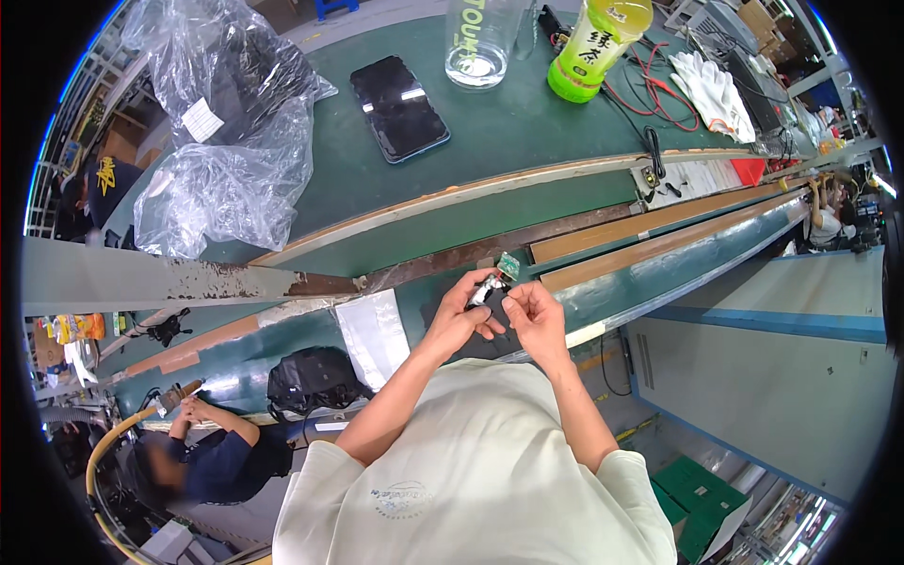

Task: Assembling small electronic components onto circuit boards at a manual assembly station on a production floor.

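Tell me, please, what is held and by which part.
The left hand holds a black-and-silver device by its body; whether the right hand grips it is unclear.

A: Arms?
B: Both in. Left forearm (391, 405) slants up and rightward, right forearm (586, 414) up and leftward, both bare, converging in front of the torso (471, 471).
A: Left hand (460, 318)?
B: Palm turned inward, fingers (477, 277) bent in a grip.
A: Right hand (539, 322)?
B: Just beside it, fingers curled, thumb (514, 310) near the index finger. Maybe a pinch; too small to be sure.
A: Wrists?
B: Right one higher, both roughly straight.
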Available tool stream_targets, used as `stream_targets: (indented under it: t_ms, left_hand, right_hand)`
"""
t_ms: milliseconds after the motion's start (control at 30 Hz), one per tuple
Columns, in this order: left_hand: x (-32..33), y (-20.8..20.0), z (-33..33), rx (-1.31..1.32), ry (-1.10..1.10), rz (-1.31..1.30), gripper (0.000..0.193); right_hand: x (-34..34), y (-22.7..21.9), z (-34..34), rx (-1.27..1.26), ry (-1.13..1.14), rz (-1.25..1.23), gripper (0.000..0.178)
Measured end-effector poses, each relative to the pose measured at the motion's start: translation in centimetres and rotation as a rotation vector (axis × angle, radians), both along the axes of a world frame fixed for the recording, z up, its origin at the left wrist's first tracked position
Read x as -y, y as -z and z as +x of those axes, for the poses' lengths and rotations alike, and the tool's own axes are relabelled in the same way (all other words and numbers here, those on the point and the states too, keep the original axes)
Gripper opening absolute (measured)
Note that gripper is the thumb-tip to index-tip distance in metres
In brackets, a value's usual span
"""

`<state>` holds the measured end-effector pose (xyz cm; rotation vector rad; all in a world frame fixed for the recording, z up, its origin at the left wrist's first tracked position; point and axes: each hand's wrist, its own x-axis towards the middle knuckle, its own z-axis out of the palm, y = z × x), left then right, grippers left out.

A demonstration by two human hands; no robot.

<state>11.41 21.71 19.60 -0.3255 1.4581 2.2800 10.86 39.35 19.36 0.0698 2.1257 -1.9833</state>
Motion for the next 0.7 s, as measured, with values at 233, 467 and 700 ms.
stream_targets:
  t_ms: [233, 467, 700]
  left_hand:
    - [-0.5, -1.0, -0.2, -0.024, 0.035, -0.133, 0.030]
    - [-1.3, -1.3, 0.9, -0.214, 0.102, -0.058, 0.020]
    - [-1.8, -1.0, 1.9, -0.237, 0.044, -0.272, 0.021]
  right_hand:
    - [0.0, -2.8, -1.8, -0.330, -0.050, 0.282, 0.013]
    - [-5.8, -0.5, -4.2, -0.235, -0.198, 0.060, 0.019]
    - [-4.6, -1.2, -0.6, 0.217, -0.182, -0.174, 0.028]
